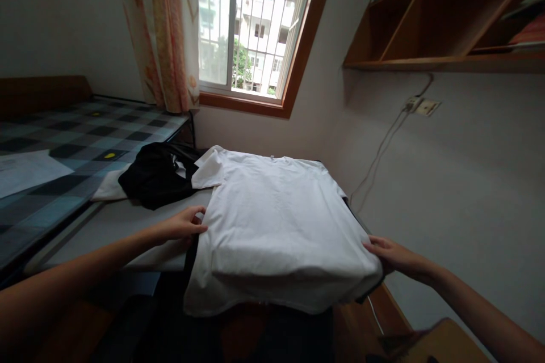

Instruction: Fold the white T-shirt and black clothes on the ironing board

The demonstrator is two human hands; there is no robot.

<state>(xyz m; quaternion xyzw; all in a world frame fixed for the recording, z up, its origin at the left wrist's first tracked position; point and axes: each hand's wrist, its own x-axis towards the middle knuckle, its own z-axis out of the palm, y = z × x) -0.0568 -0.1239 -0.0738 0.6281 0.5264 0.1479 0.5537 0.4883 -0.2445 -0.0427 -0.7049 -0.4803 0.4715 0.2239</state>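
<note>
On the surface point(106, 221) we keep the white shirt point(276, 221) flat: left hand point(181, 226) fingers pinching its left edge, right hand point(389, 255) fingers pressed together gripping its right corner.

**Around the work surface**

A crumpled black garment point(155, 181) lay just beyond the left hand, touching the grey tabletop point(110, 221). Further left stretched a checked bed cover point(80, 136) with a sheet of paper point(25, 171) on it. Ahead of both hands stood a barred window point(251, 28) with a floral curtain point(157, 28). Above the right hand hung a wooden shelf point(443, 17), a wall socket point(421, 106) beneath it.
</note>
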